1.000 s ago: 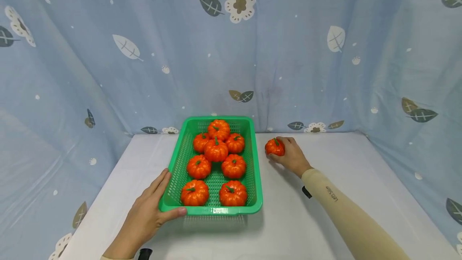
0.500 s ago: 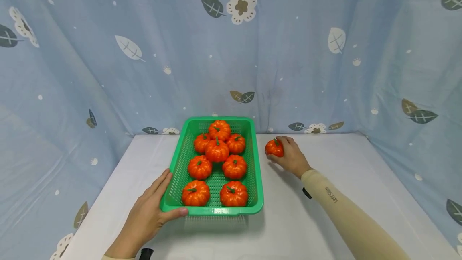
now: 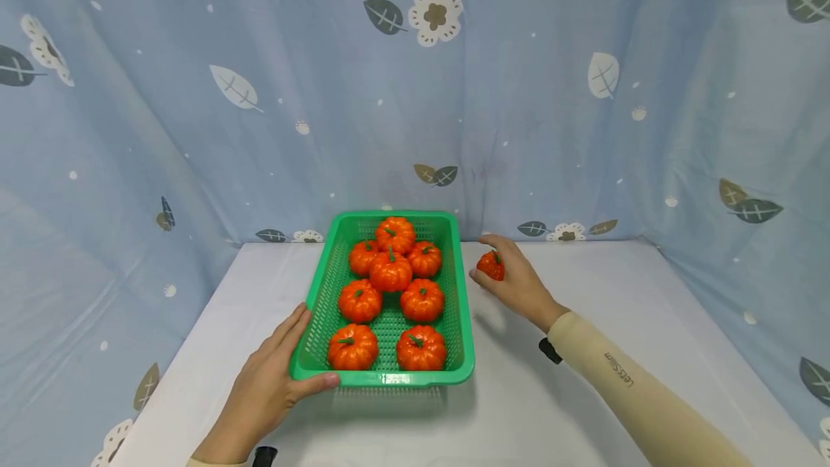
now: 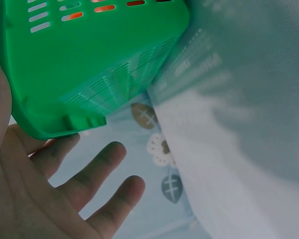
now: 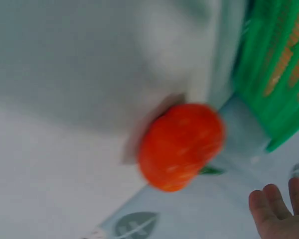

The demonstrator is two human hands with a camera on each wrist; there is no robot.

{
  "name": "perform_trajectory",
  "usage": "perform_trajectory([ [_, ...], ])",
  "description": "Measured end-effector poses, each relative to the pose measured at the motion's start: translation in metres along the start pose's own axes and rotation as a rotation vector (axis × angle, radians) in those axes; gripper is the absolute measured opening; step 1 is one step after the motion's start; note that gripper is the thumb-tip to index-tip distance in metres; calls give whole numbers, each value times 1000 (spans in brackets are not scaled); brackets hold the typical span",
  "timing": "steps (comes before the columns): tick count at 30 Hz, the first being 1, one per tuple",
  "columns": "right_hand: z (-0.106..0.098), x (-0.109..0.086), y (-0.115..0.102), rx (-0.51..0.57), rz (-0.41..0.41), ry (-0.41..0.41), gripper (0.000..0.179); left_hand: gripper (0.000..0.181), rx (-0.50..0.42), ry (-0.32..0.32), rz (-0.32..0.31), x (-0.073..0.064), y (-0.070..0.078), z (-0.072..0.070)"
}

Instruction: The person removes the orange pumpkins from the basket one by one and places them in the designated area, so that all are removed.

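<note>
A green plastic basket (image 3: 465, 323) holds several small orange pumpkins (image 3: 422, 348) with green stems. My left hand (image 3: 262, 377) rests against its near left corner, thumb on the front rim and fingers stretched along the left side. In the left wrist view, spread fingers (image 4: 92, 174) show beside the green basket wall (image 4: 94, 64). One pumpkin (image 3: 491, 265) stands on the white table just right of the basket. Around it my right hand (image 3: 516, 283) hovers with fingers and thumb apart. The right wrist view shows that pumpkin (image 5: 182, 147) away from the extended fingers (image 5: 261, 206).
A white-covered table (image 3: 519, 395) carries everything. Behind and beside it hangs a blue curtain (image 3: 324, 128) printed with leaves and flowers. The basket's right wall (image 5: 269, 69) stands close to the loose pumpkin.
My right hand has let go of the loose pumpkin, spreading its fingers and shifting slightly left. The pumpkin stays on the table. My left hand and the basket have stayed in place.
</note>
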State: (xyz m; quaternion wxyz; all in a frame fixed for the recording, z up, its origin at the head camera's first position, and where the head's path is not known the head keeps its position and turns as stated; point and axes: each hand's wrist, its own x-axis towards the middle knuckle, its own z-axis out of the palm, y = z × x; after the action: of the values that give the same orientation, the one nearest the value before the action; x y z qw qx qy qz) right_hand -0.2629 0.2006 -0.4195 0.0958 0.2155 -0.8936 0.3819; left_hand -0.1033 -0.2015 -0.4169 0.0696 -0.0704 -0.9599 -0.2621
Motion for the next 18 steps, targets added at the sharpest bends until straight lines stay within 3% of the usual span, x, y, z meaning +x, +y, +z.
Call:
perform_trajectory([
  [4, 2, -8, -25, 16, -156, -27, 63, 114, 21, 1, -1, 1, 1, 0],
  [11, 10, -20, -67, -85, -428, -136, 65, 114, 36, -2, 0, 1, 2, -5],
  [15, 16, -24, -79, -128, -502, -245, 67, 116, 36, -9, -3, 2, 3, -4],
  [18, 22, -26, -82, -181, -501, -340, 69, 116, 38, -10, -1, 2, 4, -3],
])
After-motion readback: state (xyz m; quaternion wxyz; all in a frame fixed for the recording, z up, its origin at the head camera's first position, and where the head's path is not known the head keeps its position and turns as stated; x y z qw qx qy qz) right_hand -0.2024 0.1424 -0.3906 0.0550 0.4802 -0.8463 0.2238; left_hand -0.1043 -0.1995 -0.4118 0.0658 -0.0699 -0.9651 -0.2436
